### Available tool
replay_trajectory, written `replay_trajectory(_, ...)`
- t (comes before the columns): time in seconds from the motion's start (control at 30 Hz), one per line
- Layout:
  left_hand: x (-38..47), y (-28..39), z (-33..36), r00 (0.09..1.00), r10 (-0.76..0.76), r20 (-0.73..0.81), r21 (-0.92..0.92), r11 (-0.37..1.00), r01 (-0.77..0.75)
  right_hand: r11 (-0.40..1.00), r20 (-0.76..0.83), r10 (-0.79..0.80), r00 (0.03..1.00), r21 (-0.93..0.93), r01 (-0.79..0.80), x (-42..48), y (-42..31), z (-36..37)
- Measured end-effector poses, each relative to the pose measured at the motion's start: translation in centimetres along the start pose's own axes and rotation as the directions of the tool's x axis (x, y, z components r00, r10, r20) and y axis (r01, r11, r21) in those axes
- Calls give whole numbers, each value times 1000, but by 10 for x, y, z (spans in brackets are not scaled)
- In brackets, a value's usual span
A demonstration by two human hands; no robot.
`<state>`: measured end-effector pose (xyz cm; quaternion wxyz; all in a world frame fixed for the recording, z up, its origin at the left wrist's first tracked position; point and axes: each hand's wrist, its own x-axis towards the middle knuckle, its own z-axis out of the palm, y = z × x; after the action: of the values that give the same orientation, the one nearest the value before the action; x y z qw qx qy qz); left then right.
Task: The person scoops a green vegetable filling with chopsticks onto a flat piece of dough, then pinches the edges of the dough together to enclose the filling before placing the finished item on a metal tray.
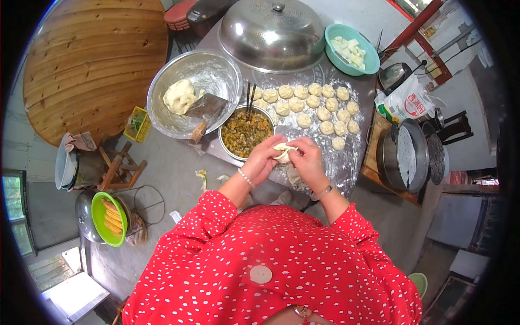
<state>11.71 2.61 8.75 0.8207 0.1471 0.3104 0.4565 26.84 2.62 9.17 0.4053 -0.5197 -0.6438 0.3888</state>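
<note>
Between both hands, above the table's near edge, is a dough wrapper [284, 153] folded partly around some filling. My left hand [262, 157] cups it from the left, with the thumb at its opening. The fingers of my right hand [308, 158] pinch its right rim. A metal bowl of chopped filling [247, 134] stands just left of my hands, with black chopsticks [251, 96] upright in it. Rows of pleated stuffed buns [312, 101] sit on the floured table [345, 162]. Flattened dough [293, 174] lies partly hidden under my right hand.
A large steel basin [154, 87] holds a dough lump [179, 96] and a wooden-handled cleaver [207, 106]. Behind are a domed steel lid [272, 36] and a teal basin [331, 53] of pale cut vegetable pieces. A steamer pot [386, 158] stands right, on a wooden stand.
</note>
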Motion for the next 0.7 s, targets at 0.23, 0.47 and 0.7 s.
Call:
replay_trajectory(0.23,-3,-21,-2,990,135,-48,158,979,-126,883,-26,348,937,345,-319,2,-7,1)
replay_trajectory(0.47,8,-33,-13,953,302,-6,564,788,-246,992,24,4,1000,-124,-1,2,-15,-2)
replay_trajectory(0.7,-1,-11,10,987,159,-26,357,924,-139,947,58,-165,985,-270,175,4,-16,0)
